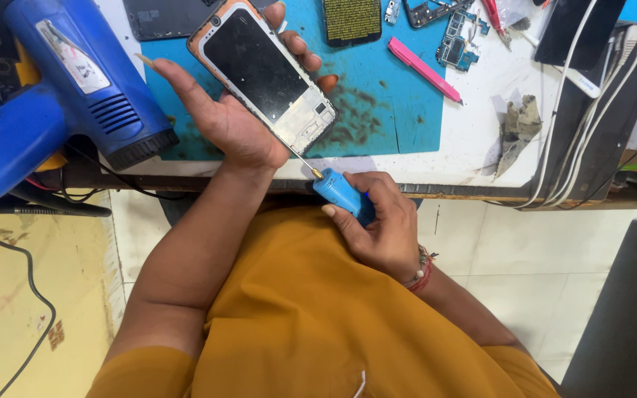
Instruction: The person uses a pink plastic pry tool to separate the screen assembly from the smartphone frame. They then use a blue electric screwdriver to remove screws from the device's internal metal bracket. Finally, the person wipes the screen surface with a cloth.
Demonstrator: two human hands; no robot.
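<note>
Head view: left hand (234,118) cradles opened smartphone (263,70) in its palm, fingers curled round both long edges. Right hand (385,228) closed on blue screwdriver (340,193), tip at phone's lower edge, above table edge (451,190). Blue mat (377,110) lies beyond; heat gun (75,88) close left.

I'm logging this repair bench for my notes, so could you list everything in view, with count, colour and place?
Opened phone with black panel and orange-edged frame: one, in left palm.
Blue-handled screwdriver: one, in right hand, tip at phone's lower corner.
Blue heat gun: one, left bench edge.
Teal work mat: one, stained, on bench.
Pink flat pry tool: one, on mat.
Small circuit boards: several, blue-green, top of mat.
White cables: several, right side.
Grey crumpled rag: one, right of mat.
Left hand: cradles phone.
Right hand: grips screwdriver.
</note>
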